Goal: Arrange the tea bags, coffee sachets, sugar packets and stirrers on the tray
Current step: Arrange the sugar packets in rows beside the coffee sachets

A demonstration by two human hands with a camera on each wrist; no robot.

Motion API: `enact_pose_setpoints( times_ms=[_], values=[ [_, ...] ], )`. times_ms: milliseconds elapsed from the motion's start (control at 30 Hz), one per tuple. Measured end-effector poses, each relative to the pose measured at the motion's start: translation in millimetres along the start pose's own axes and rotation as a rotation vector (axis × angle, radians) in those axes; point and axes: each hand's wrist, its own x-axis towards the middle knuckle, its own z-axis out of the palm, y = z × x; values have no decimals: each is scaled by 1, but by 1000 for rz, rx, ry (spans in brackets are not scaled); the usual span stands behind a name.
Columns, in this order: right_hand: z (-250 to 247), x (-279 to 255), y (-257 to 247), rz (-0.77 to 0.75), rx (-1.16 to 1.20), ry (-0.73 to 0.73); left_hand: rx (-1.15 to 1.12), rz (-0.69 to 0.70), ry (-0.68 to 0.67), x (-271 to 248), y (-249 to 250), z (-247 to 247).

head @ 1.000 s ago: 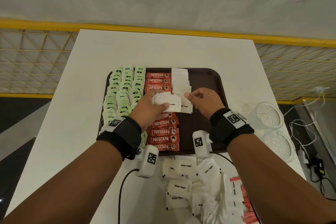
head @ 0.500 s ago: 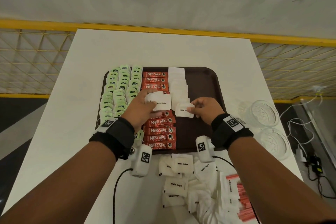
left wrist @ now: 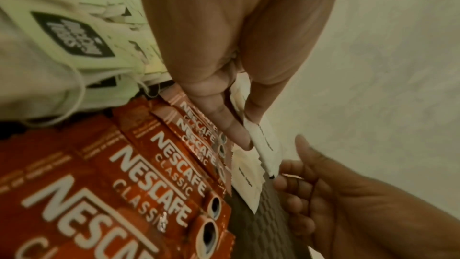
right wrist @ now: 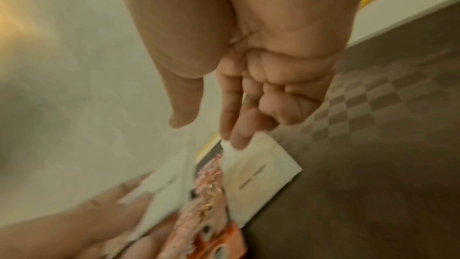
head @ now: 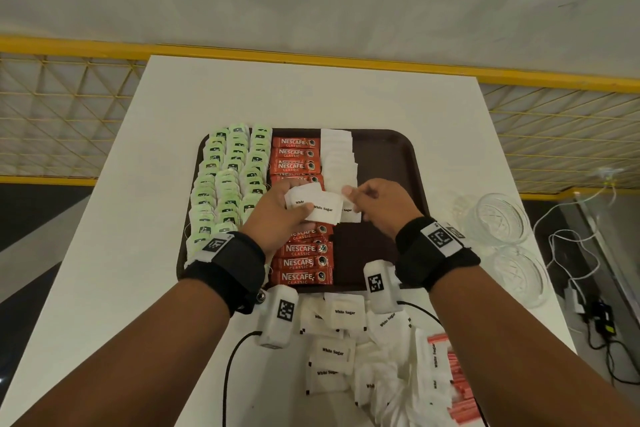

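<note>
A brown tray (head: 388, 156) carries rows of green tea bags (head: 228, 180), a column of red coffee sachets (head: 301, 262) and a short column of white sugar packets (head: 337, 156). My left hand (head: 292, 210) grips a small stack of sugar packets (head: 320, 206) above the coffee column; the left wrist view shows its fingers (left wrist: 224, 121) pinching that stack (left wrist: 263, 145). My right hand (head: 356, 201) hovers right beside the stack, thumb raised and holding nothing. Its fingers (right wrist: 239, 125) hang just over a sugar packet (right wrist: 259, 172) lying on the tray.
A loose heap of sugar packets (head: 346, 315) lies on the white table in front of the tray, with pink stirrers (head: 457, 388) at its right. Two glass bowls (head: 498, 215) stand right of the tray. A black cable (head: 228, 374) runs under my left wrist.
My right hand set a sugar packet down on the tray, let it go and came back to the stack. My left hand stayed over the coffee column with the stack.
</note>
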Motion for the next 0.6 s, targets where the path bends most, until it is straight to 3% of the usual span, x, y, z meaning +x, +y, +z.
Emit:
enact_pose_setpoints(
  times_ms=[67, 233, 367, 600],
  values=[
    [3, -10, -5, -26, 43, -100, -6, 7, -15, -1, 0, 6],
    [4, -14, 11, -20, 63, -64, -9, -48, -48, -6, 2, 11],
    [-1, -7, 23, -18, -100, -38, 0, -88, -50, -11, 3, 2],
    [2, 9, 18, -18, -310, -16, 98, -39, 18, -18, 3, -8]
  ],
)
